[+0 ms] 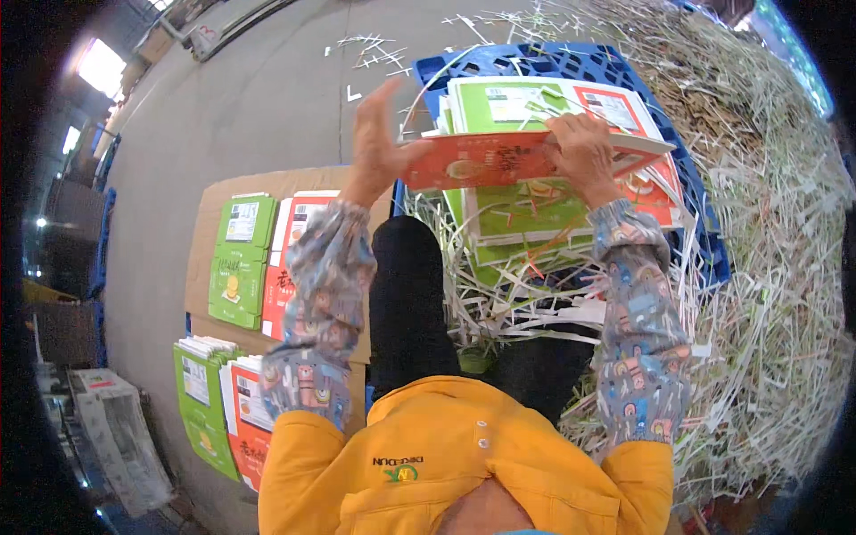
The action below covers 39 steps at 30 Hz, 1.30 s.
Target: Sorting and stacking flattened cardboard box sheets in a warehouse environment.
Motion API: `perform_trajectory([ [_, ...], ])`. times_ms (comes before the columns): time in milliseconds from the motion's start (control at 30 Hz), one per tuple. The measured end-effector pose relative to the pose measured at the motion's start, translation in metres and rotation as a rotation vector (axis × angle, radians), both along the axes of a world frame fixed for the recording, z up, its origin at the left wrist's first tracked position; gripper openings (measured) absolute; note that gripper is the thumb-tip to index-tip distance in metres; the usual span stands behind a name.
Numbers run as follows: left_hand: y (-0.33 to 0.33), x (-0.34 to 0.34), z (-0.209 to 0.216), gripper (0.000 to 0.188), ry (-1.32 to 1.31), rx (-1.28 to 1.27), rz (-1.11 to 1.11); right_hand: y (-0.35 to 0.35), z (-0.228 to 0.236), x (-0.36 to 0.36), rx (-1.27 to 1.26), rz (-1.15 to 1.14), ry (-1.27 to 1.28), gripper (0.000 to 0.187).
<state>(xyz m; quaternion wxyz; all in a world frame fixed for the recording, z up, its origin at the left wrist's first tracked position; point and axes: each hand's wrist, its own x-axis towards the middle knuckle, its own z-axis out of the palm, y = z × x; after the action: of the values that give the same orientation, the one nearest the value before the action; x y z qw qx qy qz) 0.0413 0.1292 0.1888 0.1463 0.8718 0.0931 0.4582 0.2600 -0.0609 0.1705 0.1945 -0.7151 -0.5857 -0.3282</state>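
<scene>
In the head view, the red card (495, 160) was up in front of the person, above a stack of printed sheets (535, 218) in green and red. Its long axis ran across, from left to right, with its printed face toward the body and a pale edge showing at the right end.

The right hand (584, 152) was closed on the card's upper edge, right of its middle, with the thumb on the near face and the other fingers mostly hidden behind. The left hand (376, 147) stood wide at the opposite end, fingers pointing up and away, thumb reaching toward the left end of the card. Whether that thumb touched the card could not be told. So the card lay to the right of the left hand, along the line between both hands, and the right hand was the nearer to its middle.

The stack sat on a blue pallet (571, 61), with loose paper strips (776, 312) scattered over it and heaped to its right. Well to the left, green sheets (241, 267) and red sheets (275, 308) lay side by side on brown cardboard (201, 223).
</scene>
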Motion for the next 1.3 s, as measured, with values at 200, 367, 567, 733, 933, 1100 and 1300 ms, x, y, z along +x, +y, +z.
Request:
perform_trajectory([
  [200,0.007,-0.014,-0.105,0.079,-0.163,-0.839,-0.189,0.002,0.009,-0.004,-0.105,-0.028,0.043,0.033],
  [367,-0.019,0.031,-0.148,0.055,-0.395,-1.097,-0.428,0.003,0.005,0.007,-0.109,0.017,0.038,0.032],
  [567,0.009,0.011,-0.202,0.031,-0.187,-1.321,-0.606,0.014,-0.005,0.018,-0.158,-0.012,-0.098,0.032],
  [733,-0.008,-0.046,-0.162,0.022,-0.268,-1.037,-0.292,0.038,0.064,-0.055,-0.066,0.316,0.007,0.022],
  [933,-0.044,-0.173,-0.138,0.020,-0.837,-1.523,-0.321,0.111,0.105,-0.180,-0.255,0.544,-0.181,0.020],
  [1100,-0.056,-0.273,-0.140,0.020,-0.866,-1.275,0.310,0.133,0.144,-0.289,0.154,0.873,-0.263,0.024],
  [1300,-0.063,-0.342,-0.230,0.026,-1.020,-1.402,0.494,0.134,0.084,-0.257,0.011,0.802,0.029,0.016],
])
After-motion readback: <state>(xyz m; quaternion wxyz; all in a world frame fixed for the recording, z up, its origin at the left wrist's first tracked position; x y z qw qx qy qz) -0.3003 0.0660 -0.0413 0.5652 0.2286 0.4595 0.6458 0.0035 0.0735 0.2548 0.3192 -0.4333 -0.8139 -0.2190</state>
